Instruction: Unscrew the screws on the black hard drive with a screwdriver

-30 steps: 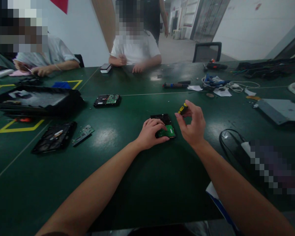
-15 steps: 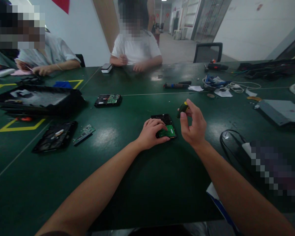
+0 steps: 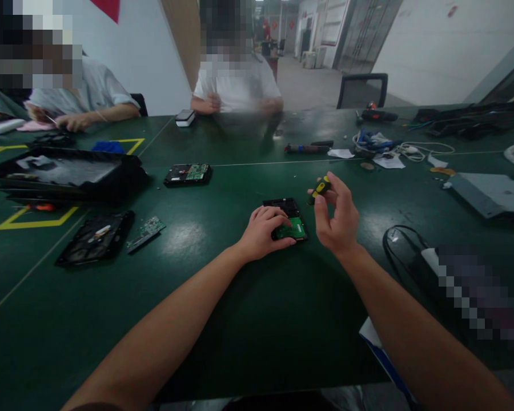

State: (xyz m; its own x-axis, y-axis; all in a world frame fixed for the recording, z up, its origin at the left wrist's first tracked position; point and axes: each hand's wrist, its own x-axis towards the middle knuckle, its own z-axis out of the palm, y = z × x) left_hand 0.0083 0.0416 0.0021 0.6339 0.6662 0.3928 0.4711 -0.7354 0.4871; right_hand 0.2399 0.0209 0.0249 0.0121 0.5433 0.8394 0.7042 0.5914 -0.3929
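My left hand grips a hard drive lying on the green table, its thumb along the near edge and its fingers over the green circuit board. The drive's far part is black. Just right of it and a little above, my right hand holds a screwdriver by its yellow and dark green handle, pinched between thumb and fingers. The handle is tilted, and I cannot make out the tip.
Left lie a black drive casing, a loose circuit board, another hard drive and a black tray. A grey metal box and a black cable are right. Co-workers sit across the table.
The screwdriver handle has turned in my right hand, so more of its yellow side shows. My left hand and the hard drive have stayed in place.
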